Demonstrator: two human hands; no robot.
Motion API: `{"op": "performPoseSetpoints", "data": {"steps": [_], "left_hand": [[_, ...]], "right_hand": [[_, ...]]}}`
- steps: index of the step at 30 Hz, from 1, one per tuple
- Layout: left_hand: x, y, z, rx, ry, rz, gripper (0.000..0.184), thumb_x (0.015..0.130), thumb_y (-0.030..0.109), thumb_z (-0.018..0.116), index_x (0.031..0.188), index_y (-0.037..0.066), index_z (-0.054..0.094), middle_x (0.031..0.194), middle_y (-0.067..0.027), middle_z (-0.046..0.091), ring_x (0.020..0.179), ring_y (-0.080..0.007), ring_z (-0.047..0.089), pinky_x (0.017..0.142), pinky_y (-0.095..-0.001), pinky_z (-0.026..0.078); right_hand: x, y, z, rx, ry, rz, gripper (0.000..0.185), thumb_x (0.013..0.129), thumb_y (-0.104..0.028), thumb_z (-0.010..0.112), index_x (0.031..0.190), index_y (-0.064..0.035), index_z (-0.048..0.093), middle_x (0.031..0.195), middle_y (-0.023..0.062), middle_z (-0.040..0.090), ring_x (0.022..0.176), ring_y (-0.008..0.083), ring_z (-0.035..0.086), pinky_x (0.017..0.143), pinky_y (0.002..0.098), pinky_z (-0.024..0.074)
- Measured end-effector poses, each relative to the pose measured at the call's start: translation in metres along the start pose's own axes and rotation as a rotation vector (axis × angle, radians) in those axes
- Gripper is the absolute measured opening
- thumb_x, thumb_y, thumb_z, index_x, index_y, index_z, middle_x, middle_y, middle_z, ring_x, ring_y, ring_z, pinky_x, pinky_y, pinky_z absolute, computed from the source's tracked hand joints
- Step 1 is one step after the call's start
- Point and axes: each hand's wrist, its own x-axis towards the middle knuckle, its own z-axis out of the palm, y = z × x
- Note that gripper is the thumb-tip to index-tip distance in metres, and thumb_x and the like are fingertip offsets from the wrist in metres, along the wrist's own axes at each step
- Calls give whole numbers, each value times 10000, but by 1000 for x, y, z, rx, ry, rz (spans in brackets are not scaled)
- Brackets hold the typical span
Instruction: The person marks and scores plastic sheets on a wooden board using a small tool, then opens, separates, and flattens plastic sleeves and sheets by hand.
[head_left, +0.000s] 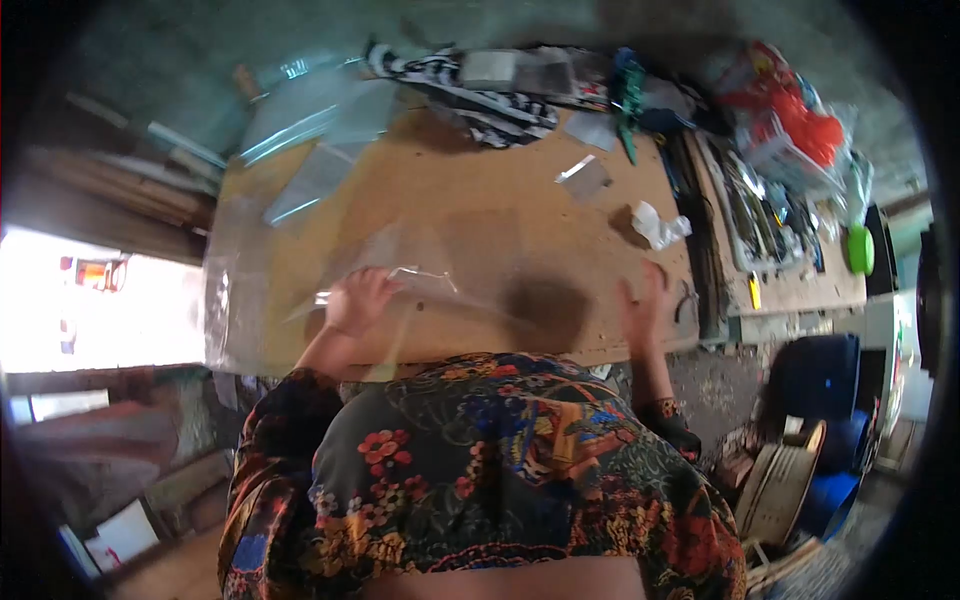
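Observation:
A sheet of clear plastic lies on the wooden table, its creases catching the light. My left hand rests on the sheet's left part, with its fingers close together; whether it pinches the plastic is not clear. On the right, my right hand is raised near the table's front right edge, fingers apart and nothing in them. Just beyond it lies a crumpled white piece. A small clear packet sits farther back.
More clear sheets cover the back left. Striped cloth lies along the back edge. At the right are a tray of tools, a yellow cutter, a green-capped bottle and a red plastic bag.

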Motion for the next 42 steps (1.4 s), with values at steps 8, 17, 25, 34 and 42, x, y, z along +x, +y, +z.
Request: {"op": "performPoseSetpoints", "data": {"steps": [8,17,25,34,42], "left_hand": [[24,50,-85,-348,-195,-225,282,716,289,631,878,74,543,761,-83,570,694,-256,578,608,-361,465],[-47,-80,-161,-402,-490,-573,138,696,147,601,808,69,582,737,-100,586,686,-258,580,630,-338,458],[-74,-195,-203,671,135,-707,171,714,47,542,874,106,559,898,-78,538,721,-266,584,630,-367,486],[-114,-147,-149,284,233,-996,78,808,158,552,880,128,551,865,-34,522,648,-198,583,506,-324,481],[-131,-110,-45,188,-225,-799,175,800,180,526,968,130,523,948,-90,480,703,-262,583,556,-365,491]], "right_hand": [[42,-172,64,211,-730,-680,428,707,-114,590,1109,-43,460,1006,168,555,906,325,539,791,395,420],[109,-269,150,290,-1064,-823,64,695,-85,506,699,-83,569,737,130,587,690,323,562,589,414,425],[154,-428,264,315,-245,-1011,41,742,-66,487,722,-86,517,799,96,575,730,290,544,639,383,437],[126,-410,330,660,-69,-979,65,718,-75,591,764,-80,545,869,51,584,829,277,534,738,369,430],[93,-317,355,271,-576,-795,359,740,-258,590,1057,-121,494,1160,102,475,1083,329,434,874,467,369]]}}
